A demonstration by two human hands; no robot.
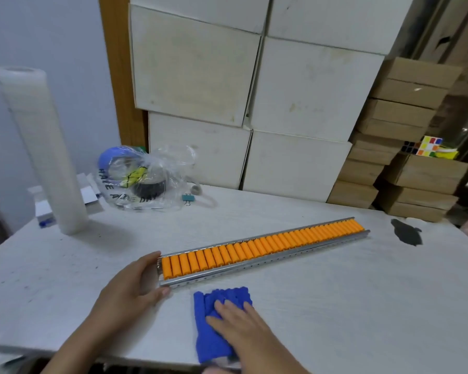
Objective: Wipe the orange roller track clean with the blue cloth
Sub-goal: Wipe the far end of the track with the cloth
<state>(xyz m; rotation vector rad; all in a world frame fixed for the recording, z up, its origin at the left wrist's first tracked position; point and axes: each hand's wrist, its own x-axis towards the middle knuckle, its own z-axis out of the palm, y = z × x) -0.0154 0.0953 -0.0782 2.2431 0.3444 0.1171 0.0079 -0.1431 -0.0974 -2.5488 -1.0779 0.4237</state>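
Observation:
The orange roller track [262, 247], a long metal rail filled with orange rollers, lies diagonally on the white table, running from centre-left up to the right. My left hand [131, 286] grips its near left end, fingers over the top edge and thumb under the front rail. The blue cloth [214, 322], a textured folded rag, lies on the table just in front of the track's left end, near the table's front edge. My right hand [243, 322] rests flat on the cloth with fingers spread, covering its right half.
A tall white roll [42, 155] stands at the back left beside small white boxes. A clear plastic bag [143, 179] with tape rolls and a binder clip [188, 198] lie behind the track. White cartons [254, 103] and brown boxes stack along the back. A dark patch [407, 233] marks the table's right.

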